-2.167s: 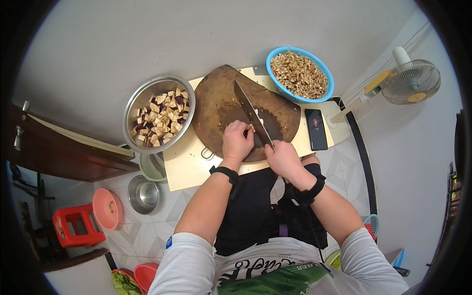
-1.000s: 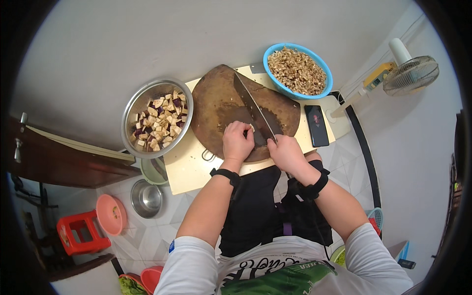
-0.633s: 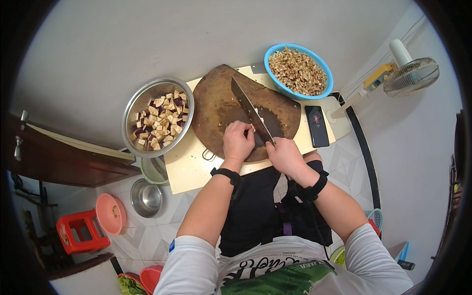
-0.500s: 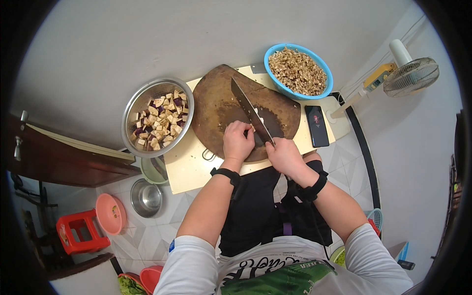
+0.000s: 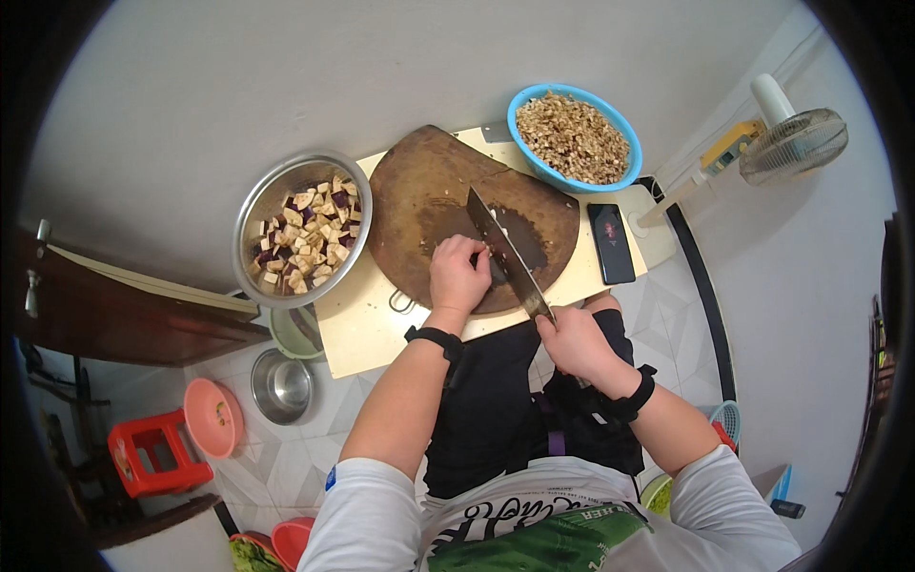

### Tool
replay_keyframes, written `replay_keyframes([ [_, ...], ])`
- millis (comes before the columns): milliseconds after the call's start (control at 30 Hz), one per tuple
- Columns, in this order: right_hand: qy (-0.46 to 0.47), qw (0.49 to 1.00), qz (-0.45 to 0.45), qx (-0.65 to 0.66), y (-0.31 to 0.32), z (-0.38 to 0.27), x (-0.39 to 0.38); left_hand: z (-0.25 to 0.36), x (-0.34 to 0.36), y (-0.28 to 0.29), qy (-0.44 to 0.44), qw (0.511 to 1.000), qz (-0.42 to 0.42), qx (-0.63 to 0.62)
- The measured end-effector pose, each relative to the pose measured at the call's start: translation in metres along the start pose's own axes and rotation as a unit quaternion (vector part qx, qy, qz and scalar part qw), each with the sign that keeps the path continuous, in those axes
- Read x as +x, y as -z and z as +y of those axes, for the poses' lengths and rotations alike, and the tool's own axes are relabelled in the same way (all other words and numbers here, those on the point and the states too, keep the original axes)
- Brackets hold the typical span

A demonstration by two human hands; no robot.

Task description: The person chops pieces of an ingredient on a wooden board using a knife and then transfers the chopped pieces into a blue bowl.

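Observation:
A wide kitchen knife (image 5: 512, 257) slants over the worn wooden chopping board (image 5: 405, 191), its tip pointing away from me. My right hand (image 5: 579, 343) is closed round its handle at the board's near edge. On the board, my left hand (image 5: 459, 276) has its fingers curled and pressed together close to the left side of the blade. What they pinch is too small or too hidden to name. Some small white bits (image 5: 502, 217) lie beside the blade, partly hidden by it. A dark wet patch marks the middle of the board.
The pale table (image 5: 348, 329) carries a steel bowl (image 5: 245, 229) of eggplant chunks (image 5: 310, 234) at left. At back right stands a blue basin (image 5: 633, 143) of finely chopped brownish bits (image 5: 574, 138). A black phone (image 5: 611, 244) and a fan (image 5: 796, 143) are at right; a red stool (image 5: 157, 453) stands lower left.
My right hand has drawn the knife back toward me and to the right, so its tip now sits nearer the board's middle. My left hand has barely moved.

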State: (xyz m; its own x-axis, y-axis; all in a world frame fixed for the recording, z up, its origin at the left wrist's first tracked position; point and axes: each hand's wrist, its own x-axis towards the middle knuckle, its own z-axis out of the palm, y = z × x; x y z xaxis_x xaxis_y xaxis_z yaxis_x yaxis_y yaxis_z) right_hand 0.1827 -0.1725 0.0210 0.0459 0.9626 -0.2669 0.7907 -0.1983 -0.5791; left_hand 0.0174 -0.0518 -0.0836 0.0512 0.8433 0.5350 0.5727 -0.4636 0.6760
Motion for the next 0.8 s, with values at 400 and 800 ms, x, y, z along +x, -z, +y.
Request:
replay_keyframes([
  [400,-0.032,0.998,-0.047,0.035,-0.004,-0.038,0.064,-0.002,-0.001,-0.001,0.004,1.000,-0.009,-0.004],
  [800,0.010,0.998,0.053,0.023,-0.001,-0.028,0.054,-0.002,-0.001,0.000,0.021,1.000,-0.014,-0.013],
])
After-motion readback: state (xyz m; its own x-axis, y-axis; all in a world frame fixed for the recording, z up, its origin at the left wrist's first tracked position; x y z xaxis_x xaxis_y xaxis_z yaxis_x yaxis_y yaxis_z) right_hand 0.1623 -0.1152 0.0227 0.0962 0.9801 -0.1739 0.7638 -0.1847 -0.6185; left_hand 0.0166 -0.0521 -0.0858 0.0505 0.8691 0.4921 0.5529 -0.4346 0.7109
